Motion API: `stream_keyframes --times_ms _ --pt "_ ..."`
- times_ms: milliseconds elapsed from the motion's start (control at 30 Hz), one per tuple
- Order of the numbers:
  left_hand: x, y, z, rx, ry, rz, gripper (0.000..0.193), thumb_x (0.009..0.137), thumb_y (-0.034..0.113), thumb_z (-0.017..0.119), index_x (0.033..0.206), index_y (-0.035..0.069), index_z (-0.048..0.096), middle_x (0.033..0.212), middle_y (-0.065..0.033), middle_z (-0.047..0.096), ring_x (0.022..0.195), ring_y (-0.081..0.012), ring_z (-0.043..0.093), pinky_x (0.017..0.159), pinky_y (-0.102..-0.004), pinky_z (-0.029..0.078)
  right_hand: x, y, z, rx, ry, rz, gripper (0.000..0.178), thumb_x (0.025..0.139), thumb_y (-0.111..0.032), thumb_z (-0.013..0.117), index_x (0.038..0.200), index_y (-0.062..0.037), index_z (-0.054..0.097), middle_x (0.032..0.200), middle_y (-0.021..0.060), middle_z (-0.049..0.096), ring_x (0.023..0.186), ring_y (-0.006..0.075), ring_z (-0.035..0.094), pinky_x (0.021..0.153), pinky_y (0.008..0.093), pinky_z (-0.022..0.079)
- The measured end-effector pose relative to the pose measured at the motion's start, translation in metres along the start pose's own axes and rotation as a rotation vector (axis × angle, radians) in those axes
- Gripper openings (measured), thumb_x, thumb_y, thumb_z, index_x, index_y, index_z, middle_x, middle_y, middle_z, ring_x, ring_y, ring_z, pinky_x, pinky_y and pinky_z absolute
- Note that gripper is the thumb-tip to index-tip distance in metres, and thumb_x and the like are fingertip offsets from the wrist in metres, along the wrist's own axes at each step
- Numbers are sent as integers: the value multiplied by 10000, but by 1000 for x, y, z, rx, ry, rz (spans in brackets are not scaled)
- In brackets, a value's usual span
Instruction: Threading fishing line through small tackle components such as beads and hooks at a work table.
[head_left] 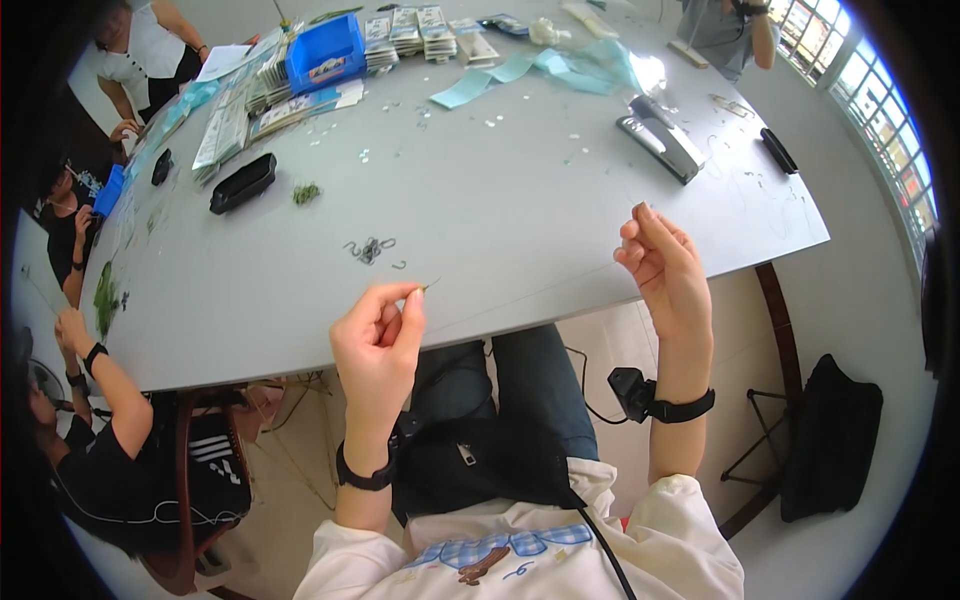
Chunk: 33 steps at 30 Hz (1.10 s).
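Observation:
My left hand (377,335) is closed in a pinch just over the table's near edge. A small, thin green sliver with a dark tip (430,286) sticks out between its thumb and forefinger. Farther right and higher, my right hand (662,255) pinches thumb against fingertips on what looks like a very fine, clear thread. The thread is faint and seems to stretch between both hands. Beyond my left hand lies a small heap of dark curved hooks (370,250), with one loose hook (399,265) beside it. A tuft of green bits (306,194) sits behind the heap.
A black tray (243,184) lies at left, a stapler (662,140) at right. Card packs (405,35), a blue bin (326,55) and light-blue ribbon (500,78) occupy the far side. Co-workers sit at left; a black stool (830,440) stands right.

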<state>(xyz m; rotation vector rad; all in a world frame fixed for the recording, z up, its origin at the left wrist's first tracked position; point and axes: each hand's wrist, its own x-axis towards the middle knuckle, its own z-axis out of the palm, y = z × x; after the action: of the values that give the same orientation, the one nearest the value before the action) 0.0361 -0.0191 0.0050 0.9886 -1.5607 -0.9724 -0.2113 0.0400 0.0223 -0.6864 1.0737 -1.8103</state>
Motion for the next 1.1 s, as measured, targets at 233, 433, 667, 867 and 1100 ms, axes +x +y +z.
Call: stream_keyframes --times_ms 233,433,667,867,1100 --pt "3 3 -5 56 -66 -20 42 796 7 552 790 -30 572 530 96 314 468 19 232 421 -171 154 6 -7 16 64 -26 -33 197 853 -190 517 692 -77 514 596 -12 490 516 62 410 558 237 406" --pt "2 1 -3 116 -97 -14 35 788 -1 554 781 -31 569 524 97 302 469 17 228 417 -174 156 11 -21 25 277 -7 -68 190 873 -196 490 724 -79 496 564 -35 404 532 69 365 545 235 356" --pt "-6 -1 -6 15 -28 -33 44 778 21 568 749 -11 577 487 72 314 449 -1 247 410 -191 186 7 -19 29 116 -76 -101 185 873 -192 492 765 -43 518 542 -44 373 504 55 314 486 209 274" --pt "4 12 -6 -23 -109 50 67 804 51 552 817 -11 574 631 39 521 534 -1 428 471 -147 291 -11 -11 59 -364 -179 -126 185 841 -180 534 791 -5 561 565 -28 463 514 34 372 474 186 277" --pt "9 15 2 -18 -176 120 37 787 37 550 800 19 579 587 31 520 507 -3 431 437 -156 249 -3 21 72 -476 -347 -178 156 811 -140 580 788 13 561 606 -37 485 543 14 383 465 177 272"
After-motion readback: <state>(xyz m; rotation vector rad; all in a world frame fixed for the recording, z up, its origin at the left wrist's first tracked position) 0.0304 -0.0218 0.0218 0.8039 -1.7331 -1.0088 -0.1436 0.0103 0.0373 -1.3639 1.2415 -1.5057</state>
